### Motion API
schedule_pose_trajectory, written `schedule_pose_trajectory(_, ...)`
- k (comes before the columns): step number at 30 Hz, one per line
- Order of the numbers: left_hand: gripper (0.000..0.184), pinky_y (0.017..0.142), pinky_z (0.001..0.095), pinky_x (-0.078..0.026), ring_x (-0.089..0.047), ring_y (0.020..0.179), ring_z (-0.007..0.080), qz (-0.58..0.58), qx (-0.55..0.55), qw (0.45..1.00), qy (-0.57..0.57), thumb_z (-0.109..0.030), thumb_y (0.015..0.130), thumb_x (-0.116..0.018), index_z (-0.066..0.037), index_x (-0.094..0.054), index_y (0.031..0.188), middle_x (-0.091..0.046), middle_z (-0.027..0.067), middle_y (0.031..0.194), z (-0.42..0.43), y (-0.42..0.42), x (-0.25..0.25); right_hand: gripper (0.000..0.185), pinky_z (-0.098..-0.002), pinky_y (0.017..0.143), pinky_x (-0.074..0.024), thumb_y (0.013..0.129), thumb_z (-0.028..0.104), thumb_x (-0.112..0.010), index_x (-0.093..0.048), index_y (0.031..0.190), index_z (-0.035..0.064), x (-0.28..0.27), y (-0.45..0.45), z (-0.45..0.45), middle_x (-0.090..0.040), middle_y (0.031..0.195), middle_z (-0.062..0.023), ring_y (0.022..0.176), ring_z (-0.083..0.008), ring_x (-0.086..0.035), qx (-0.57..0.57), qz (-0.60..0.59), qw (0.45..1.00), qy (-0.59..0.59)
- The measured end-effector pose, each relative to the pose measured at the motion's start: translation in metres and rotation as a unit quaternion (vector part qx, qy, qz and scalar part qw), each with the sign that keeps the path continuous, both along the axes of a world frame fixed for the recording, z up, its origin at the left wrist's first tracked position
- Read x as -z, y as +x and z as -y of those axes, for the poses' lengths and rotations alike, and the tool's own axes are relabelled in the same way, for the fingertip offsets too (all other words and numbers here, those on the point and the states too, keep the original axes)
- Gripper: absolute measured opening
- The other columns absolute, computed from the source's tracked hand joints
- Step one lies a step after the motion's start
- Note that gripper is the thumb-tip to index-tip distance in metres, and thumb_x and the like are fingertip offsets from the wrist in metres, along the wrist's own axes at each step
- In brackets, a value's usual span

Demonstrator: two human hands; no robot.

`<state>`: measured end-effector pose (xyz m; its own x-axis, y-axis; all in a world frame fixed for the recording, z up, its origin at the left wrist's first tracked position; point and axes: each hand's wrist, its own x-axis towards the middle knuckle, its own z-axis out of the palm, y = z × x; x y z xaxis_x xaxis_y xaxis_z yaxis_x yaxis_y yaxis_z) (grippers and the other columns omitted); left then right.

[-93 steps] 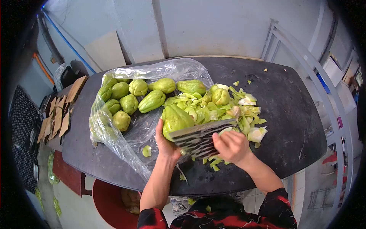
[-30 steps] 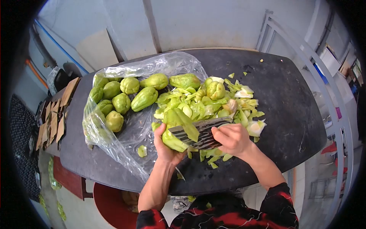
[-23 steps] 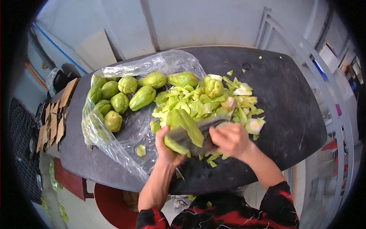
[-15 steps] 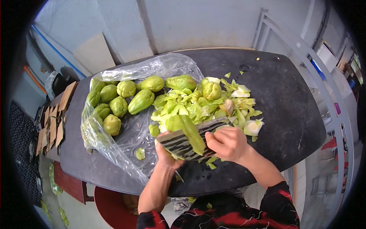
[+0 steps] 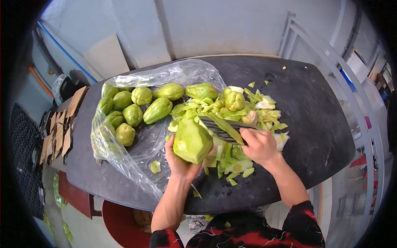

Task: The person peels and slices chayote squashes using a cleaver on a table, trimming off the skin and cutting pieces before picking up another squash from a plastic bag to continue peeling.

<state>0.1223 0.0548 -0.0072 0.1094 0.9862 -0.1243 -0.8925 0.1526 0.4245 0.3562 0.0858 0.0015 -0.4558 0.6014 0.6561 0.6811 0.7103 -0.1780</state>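
Note:
My left hand (image 5: 178, 165) is closed around a peeled chayote (image 5: 191, 142), smooth pale green with flat cut faces, held above the table. In my right hand (image 5: 261, 145) is a wide-bladed knife (image 5: 216, 131) with dark stripes on its blade. A long strip of green peel (image 5: 228, 129) clings to that blade. The knife is just right of the chayote, apart from it. Under and behind both hands lies a heap of peelings (image 5: 188, 109), with a chayote (image 5: 235, 101) resting on it. The knife's handle is mostly hidden by my fingers.
Several unpeeled chayotes (image 5: 133, 115) lie in and on an open clear plastic bag (image 5: 130, 175) at the left of the dark table (image 5: 314, 124). Cardboard pieces (image 5: 62, 128) are beyond the left edge. A red tub (image 5: 120, 225) stands below, and a metal railing (image 5: 351, 76) is at right.
The knife has moved right and away from the chayote, uncovering it. My left hand has turned the chayote upward into view. The peel strip still sticks to the blade.

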Motion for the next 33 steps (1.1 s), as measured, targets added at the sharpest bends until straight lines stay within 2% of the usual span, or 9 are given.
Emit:
schedule_pose_trajectory(3,0.063,0.098,0.0520,-0.044,-0.057,0.114,0.0320,0.047,-0.008,0.999,-0.026,-0.058,0.090,-0.045,-0.009,-0.060,0.127,-0.062,0.0128,0.124,-0.002,-0.001,0.004,0.025,-0.0330,0.048,-0.0500,0.070,0.002,-0.067,-0.062,0.094,-0.0011,-0.001,-0.006,0.006,-0.057,0.062,-0.0053,0.055,-0.0215,-0.063,-0.050,-0.008,0.996,0.075)
schedule_pose_trajectory(6,0.068,0.101,0.0503,-0.044,-0.058,0.113,0.0327,-0.006,-0.047,0.994,-0.101,-0.063,0.087,-0.049,-0.008,-0.061,0.125,-0.063,0.0151,0.122,0.002,0.007,-0.001,0.019,-0.0311,0.047,-0.0494,0.073,0.002,-0.066,-0.062,0.091,-0.0022,-0.005,-0.016,0.020,-0.056,0.062,-0.0043,0.055,-0.0195,-0.062,-0.077,0.010,0.991,0.105)
schedule_pose_trajectory(10,0.082,0.098,0.0488,-0.048,-0.057,0.113,0.0367,0.024,0.039,0.999,-0.003,-0.069,0.080,-0.050,-0.007,-0.050,0.134,-0.056,0.0219,0.128,0.000,0.009,0.012,0.015,-0.0262,0.045,-0.0433,0.078,0.005,-0.064,-0.063,0.090,-0.0024,-0.015,-0.032,0.032,-0.050,0.060,-0.0004,0.052,-0.0135,-0.054,-0.109,0.061,0.977,0.175)
schedule_pose_trajectory(11,0.078,0.101,0.0498,-0.047,-0.057,0.115,0.0395,0.077,0.077,0.994,-0.014,-0.061,0.082,-0.052,-0.006,-0.047,0.137,-0.054,0.0244,0.132,0.005,0.010,0.008,0.014,-0.0244,0.044,-0.0398,0.078,0.006,-0.064,-0.063,0.090,-0.0018,-0.015,-0.035,0.032,-0.048,0.060,0.0011,0.051,-0.0117,-0.051,-0.116,0.058,0.973,0.191)
schedule_pose_trajectory(16,0.080,0.100,0.0477,-0.047,-0.058,0.115,0.0375,0.126,0.085,0.988,-0.032,-0.064,0.083,-0.048,-0.005,-0.046,0.138,-0.055,0.0250,0.130,0.010,0.012,0.007,0.012,-0.0243,0.043,-0.0377,0.078,0.006,-0.064,-0.062,0.088,-0.0009,-0.011,-0.039,0.034,-0.045,0.059,0.0014,0.051,-0.0114,-0.050,-0.111,0.059,0.973,0.196)
schedule_pose_trajectory(18,0.077,0.099,0.0462,-0.048,-0.059,0.114,0.0338,-0.013,0.052,0.998,-0.024,-0.061,0.083,-0.051,-0.006,-0.048,0.136,-0.058,0.0204,0.128,0.012,0.014,0.008,0.012,-0.0247,0.043,-0.0388,0.078,0.007,-0.064,-0.062,0.088,-0.0003,-0.011,-0.039,0.034,-0.046,0.059,0.0019,0.050,-0.0117,-0.051,-0.109,0.056,0.974,0.192)
schedule_pose_trajectory(22,0.068,0.099,0.0452,-0.048,-0.060,0.112,0.0291,-0.069,-0.094,0.989,-0.090,-0.051,0.080,-0.059,-0.008,-0.054,0.133,-0.062,0.0103,0.125,0.014,0.010,0.018,0.012,-0.0274,0.044,-0.0445,0.079,0.007,-0.065,-0.063,0.088,0.0000,-0.004,-0.023,0.016,-0.051,0.059,0.0012,0.050,-0.0131,-0.055,-0.074,0.052,0.987,0.135)
schedule_pose_trajectory(24,0.070,0.099,0.0455,-0.048,-0.060,0.113,0.0302,-0.020,-0.068,0.997,-0.035,-0.050,0.078,-0.060,-0.008,-0.054,0.134,-0.063,0.0116,0.124,0.005,0.009,0.002,0.011,-0.0268,0.044,-0.0449,0.078,0.006,-0.064,-0.063,0.088,0.0001,0.005,-0.015,0.001,-0.051,0.058,0.0004,0.050,-0.0128,-0.056,-0.090,0.006,0.988,0.128)
schedule_pose_trajectory(33,0.077,0.097,0.0442,-0.049,-0.061,0.111,0.0321,-0.098,-0.031,0.995,-0.014,-0.044,0.072,-0.064,-0.002,-0.051,0.135,-0.062,0.0164,0.125,0.013,-0.002,0.008,0.009,-0.0298,0.043,-0.0450,0.078,0.004,-0.062,-0.061,0.085,-0.0008,-0.012,-0.018,0.020,-0.049,0.056,-0.0006,0.048,-0.0148,-0.056,-0.091,0.020,0.988,0.123)
